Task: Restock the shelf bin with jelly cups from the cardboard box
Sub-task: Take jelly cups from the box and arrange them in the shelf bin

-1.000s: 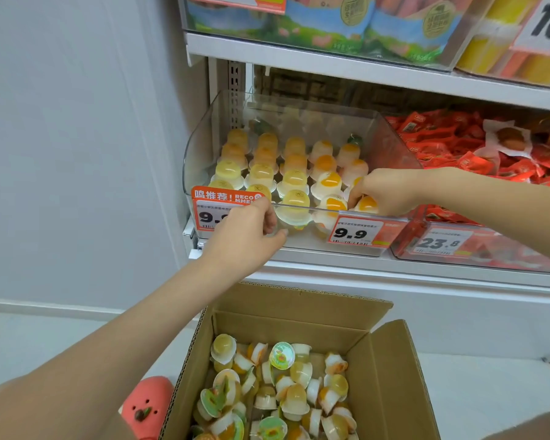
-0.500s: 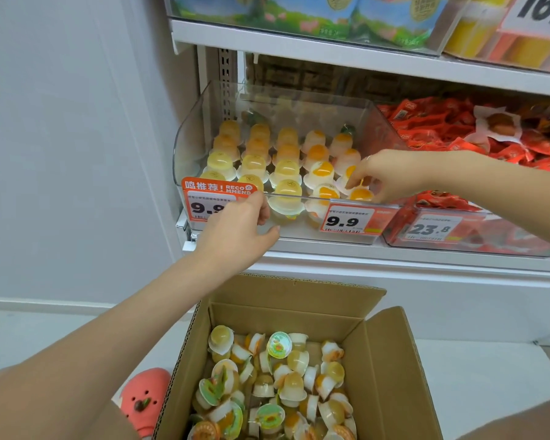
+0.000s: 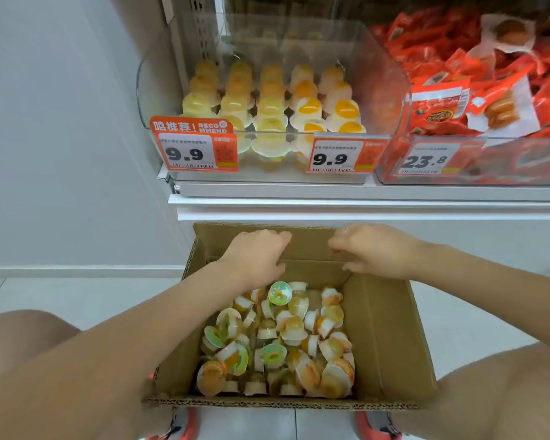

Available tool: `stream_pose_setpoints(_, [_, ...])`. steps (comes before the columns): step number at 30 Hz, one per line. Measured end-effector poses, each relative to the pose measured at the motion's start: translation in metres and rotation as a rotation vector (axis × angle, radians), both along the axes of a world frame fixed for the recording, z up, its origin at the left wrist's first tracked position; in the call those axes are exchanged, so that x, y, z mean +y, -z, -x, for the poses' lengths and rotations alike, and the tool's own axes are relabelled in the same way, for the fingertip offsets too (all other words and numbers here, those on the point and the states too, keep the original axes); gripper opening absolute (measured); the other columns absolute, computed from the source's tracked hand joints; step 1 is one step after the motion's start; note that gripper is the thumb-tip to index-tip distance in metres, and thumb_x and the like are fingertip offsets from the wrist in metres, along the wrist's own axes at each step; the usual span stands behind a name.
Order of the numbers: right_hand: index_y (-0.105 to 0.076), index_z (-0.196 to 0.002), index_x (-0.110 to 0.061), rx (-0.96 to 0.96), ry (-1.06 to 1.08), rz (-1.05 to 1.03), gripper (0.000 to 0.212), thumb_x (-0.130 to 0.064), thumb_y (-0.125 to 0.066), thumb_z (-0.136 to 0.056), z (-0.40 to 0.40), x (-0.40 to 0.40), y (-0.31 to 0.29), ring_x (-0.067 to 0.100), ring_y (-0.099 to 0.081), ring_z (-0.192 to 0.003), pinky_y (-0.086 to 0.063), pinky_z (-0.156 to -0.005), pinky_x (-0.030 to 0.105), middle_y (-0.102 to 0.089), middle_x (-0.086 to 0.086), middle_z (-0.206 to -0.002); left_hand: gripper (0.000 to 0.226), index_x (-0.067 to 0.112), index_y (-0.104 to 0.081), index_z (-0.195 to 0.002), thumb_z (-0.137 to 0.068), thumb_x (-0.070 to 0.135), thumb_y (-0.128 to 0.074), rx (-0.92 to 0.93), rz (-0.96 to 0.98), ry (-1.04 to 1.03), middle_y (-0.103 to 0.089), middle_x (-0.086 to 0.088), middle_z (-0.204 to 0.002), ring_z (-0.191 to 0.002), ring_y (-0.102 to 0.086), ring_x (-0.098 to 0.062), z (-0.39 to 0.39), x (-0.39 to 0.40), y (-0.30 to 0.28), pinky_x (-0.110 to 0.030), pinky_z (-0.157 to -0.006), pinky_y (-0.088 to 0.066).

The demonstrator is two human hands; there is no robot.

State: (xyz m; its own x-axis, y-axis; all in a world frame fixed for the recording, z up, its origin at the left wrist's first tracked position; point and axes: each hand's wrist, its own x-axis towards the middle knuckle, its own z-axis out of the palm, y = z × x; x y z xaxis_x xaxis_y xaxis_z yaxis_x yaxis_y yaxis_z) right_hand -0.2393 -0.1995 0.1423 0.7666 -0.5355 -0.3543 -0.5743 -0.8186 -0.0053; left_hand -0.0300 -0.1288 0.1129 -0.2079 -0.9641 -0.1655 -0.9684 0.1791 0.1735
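Note:
A clear shelf bin (image 3: 385, 74) holds neat rows of upside-down jelly cups (image 3: 272, 103), yellow and orange inside. Below it on the floor stands an open cardboard box (image 3: 391, 338) with a loose heap of jelly cups (image 3: 280, 341). My left hand (image 3: 258, 255) hovers over the box's far left corner, palm down, fingers slightly spread, nothing in it. My right hand (image 3: 378, 249) hangs over the far right side of the box, fingers apart and empty. Both hands are just above the heap, not touching it.
A second clear bin of red snack packets (image 3: 477, 90) sits right of the jelly bin. Price tags 9.9 (image 3: 191, 152) and 23.8 (image 3: 426, 160) clip to the bin fronts. A white shelf edge (image 3: 362, 201) overhangs the box. A grey wall is to the left. My knees flank the box.
Both hands left the shelf bin and came down to the cardboard box. The view tilted down, showing more of the box.

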Motion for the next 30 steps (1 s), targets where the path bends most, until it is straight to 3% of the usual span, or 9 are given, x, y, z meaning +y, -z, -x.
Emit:
stream_pose_setpoints(5, [-0.053, -0.118, -0.016, 0.274, 0.107, -0.256, 0.029, -0.019, -0.059, -0.089, 0.003, 0.0, 0.099, 0.021, -0.053, -0.107, -0.048, -0.079, 0.033, -0.054, 0.002, -0.116, 0.024, 0.015, -0.051, -0.113, -0.09, 0.011, -0.048, -0.191, -0.293, 0.005, -0.057, -0.004, -0.112, -0.104, -0.056, -0.025, 0.001, 0.007, 0.086, -0.033, -0.076, -0.038])
stream_pose_setpoints(8, [-0.052, -0.117, -0.013, 0.253, 0.212, -0.351, 0.031, -0.018, -0.061, -0.088, 0.001, 0.003, 0.151, 0.022, -0.055, -0.102, -0.049, -0.079, 0.035, -0.055, 0.005, -0.115, 0.031, 0.017, -0.052, -0.118, -0.087, 0.015, -0.056, -0.052, -0.501, -0.128, -0.059, -0.005, -0.117, -0.104, -0.057, -0.025, 0.002, 0.022, 0.149, -0.034, -0.078, -0.05])
stream_pose_setpoints(13, [-0.04, -0.136, -0.014, 0.099, 0.337, -0.431, 0.055, -0.022, -0.064, -0.087, -0.018, 0.006, 0.219, 0.027, -0.048, -0.117, -0.044, -0.087, 0.034, -0.049, 0.011, -0.128, 0.07, 0.021, -0.041, -0.137, -0.077, 0.03, -0.075, 0.148, -0.839, -0.151, -0.045, -0.004, -0.139, -0.123, -0.047, -0.024, 0.011, 0.048, 0.209, -0.034, -0.096, -0.045])
stream_pose_setpoints(16, [-0.034, -0.14, -0.014, 0.071, 0.393, -0.428, 0.058, -0.024, -0.061, -0.09, -0.033, 0.004, 0.245, 0.03, -0.043, -0.123, -0.043, -0.091, 0.038, -0.045, 0.014, -0.134, 0.08, 0.025, -0.037, -0.14, -0.072, 0.036, -0.077, 0.132, -0.817, -0.148, -0.039, -0.003, -0.144, -0.125, -0.046, -0.025, 0.014, 0.051, 0.227, -0.037, -0.1, -0.043])
stream_pose_setpoints(21, [-0.036, -0.138, -0.017, 0.006, 0.567, -0.453, 0.055, -0.029, -0.061, -0.09, -0.047, 0.003, 0.281, 0.032, -0.046, -0.123, -0.046, -0.093, 0.042, -0.038, 0.013, -0.139, 0.075, 0.021, -0.039, -0.137, -0.074, 0.035, -0.075, 0.118, -0.73, -0.162, -0.041, -0.007, -0.139, -0.122, -0.048, -0.027, 0.023, 0.052, 0.243, -0.04, -0.098, -0.045])
stream_pose_setpoints(25, [-0.036, -0.135, -0.018, -0.013, 0.628, -0.433, 0.049, -0.016, -0.059, -0.092, -0.054, 0.002, 0.291, 0.036, -0.05, -0.116, -0.046, -0.09, 0.042, -0.034, 0.017, -0.14, 0.067, 0.014, -0.047, -0.129, -0.073, 0.038, -0.076, 0.144, -0.709, -0.2, -0.05, -0.01, -0.13, -0.116, -0.049, -0.026, 0.023, 0.053, 0.244, -0.034, -0.095, -0.046])
stream_pose_setpoints(28, [-0.04, -0.132, -0.017, -0.038, 0.626, -0.419, 0.048, -0.019, -0.062, -0.089, -0.05, 0.0, 0.29, 0.035, -0.053, -0.112, -0.048, -0.089, 0.043, -0.044, 0.015, -0.129, 0.071, 0.012, -0.048, -0.127, -0.068, 0.036, -0.079, 0.164, -0.701, -0.236, -0.047, -0.01, -0.129, -0.117, -0.047, -0.026, 0.024, 0.055, 0.236, -0.033, -0.094, -0.044])
stream_pose_setpoints(30, [-0.046, -0.124, -0.013, -0.175, 0.711, -0.419, 0.045, -0.025, -0.066, -0.086, -0.044, 0.002, 0.283, 0.03, -0.056, -0.104, -0.049, -0.083, 0.037, -0.054, 0.014, -0.117, 0.073, 0.012, -0.046, -0.127, -0.066, 0.033, -0.08, 0.259, -0.66, -0.311, -0.042, -0.009, -0.129, -0.118, -0.045, -0.026, 0.023, 0.053, 0.228, -0.032, -0.095, -0.043])
